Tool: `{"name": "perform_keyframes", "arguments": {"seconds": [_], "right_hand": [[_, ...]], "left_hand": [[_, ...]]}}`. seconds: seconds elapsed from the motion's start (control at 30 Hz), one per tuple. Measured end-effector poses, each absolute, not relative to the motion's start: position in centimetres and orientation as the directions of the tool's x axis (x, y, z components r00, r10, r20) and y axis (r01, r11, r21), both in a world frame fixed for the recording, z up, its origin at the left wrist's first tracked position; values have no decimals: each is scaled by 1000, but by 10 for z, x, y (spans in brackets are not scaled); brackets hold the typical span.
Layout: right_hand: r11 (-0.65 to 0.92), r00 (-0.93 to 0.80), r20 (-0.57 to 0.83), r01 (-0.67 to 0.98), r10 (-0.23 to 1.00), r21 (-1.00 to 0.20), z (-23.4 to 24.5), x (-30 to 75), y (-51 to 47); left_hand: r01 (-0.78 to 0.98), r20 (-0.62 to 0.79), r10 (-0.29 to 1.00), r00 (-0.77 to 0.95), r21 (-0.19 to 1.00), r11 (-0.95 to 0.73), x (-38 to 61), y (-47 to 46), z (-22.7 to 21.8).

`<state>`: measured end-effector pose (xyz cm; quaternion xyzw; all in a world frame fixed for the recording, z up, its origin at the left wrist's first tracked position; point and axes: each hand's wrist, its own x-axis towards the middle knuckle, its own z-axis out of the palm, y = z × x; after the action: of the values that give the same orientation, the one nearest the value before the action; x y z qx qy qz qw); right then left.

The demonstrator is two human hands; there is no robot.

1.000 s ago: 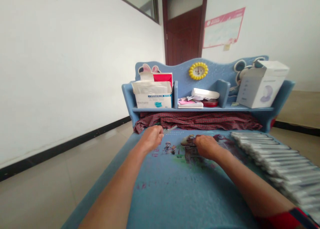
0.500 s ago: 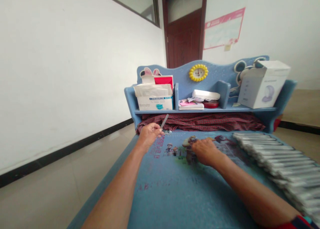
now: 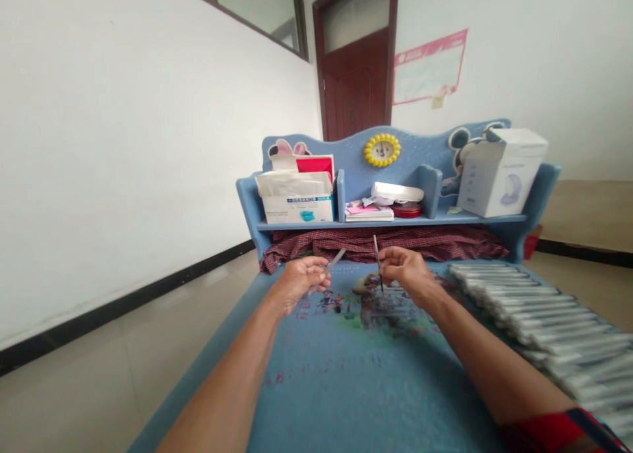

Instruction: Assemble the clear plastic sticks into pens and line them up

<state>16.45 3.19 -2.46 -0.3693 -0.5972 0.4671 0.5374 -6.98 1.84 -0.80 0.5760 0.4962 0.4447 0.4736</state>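
My left hand (image 3: 304, 283) pinches a short grey, translucent-looking strip (image 3: 337, 260) between thumb and fingers, its free end slanting up to the right. Across from it, my right hand (image 3: 403, 268) grips a thin pen-like stick (image 3: 376, 245) nearly upright, pale at the top and dark at the lower tip. A gap separates the two held pieces. Both hands hover over the far part of the blue desk (image 3: 341, 400), above its printed cartoon figures. To the right lies a thick stack of slim, pale, pen-like sticks (image 3: 548, 328), laid side by side.
Behind the hands, bunched checked cloth (image 3: 445, 242) fills the space under the blue shelf (image 3: 297, 227). On the shelf stand a mask box (image 3: 297, 206), papers, a red round tin (image 3: 407, 211) and a white carton (image 3: 499, 176). A yellow flower-shaped clock (image 3: 382, 150) decorates the backboard.
My right hand has come up from the desk surface and now holds the thin stick upright. The strip in my left hand has tilted further right. The view has shifted slightly.
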Motion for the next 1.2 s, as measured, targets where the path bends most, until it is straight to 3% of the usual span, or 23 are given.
{"name": "perform_keyframes", "arguments": {"seconds": [0.1, 0.37, 0.53, 0.83, 1.2], "right_hand": [[213, -95, 258, -334, 961, -918, -24, 167, 32], [177, 13, 203, -543, 979, -821, -21, 174, 34], [210, 109, 180, -551, 978, -807, -22, 177, 36], [215, 119, 179, -576, 977, -789, -18, 175, 33], [156, -50, 206, -492, 977, -857, -32, 160, 30]], "left_hand": [[151, 10, 977, 215, 988, -43, -64, 17, -11], [160, -28, 923, 385, 986, -37, -53, 12, -11], [154, -27, 912, 408, 987, -39, -49, 10, -11], [151, -20, 915, 404, 987, -45, -47, 8, -9], [131, -29, 889, 456, 991, -35, -47, 10, -12]]}}
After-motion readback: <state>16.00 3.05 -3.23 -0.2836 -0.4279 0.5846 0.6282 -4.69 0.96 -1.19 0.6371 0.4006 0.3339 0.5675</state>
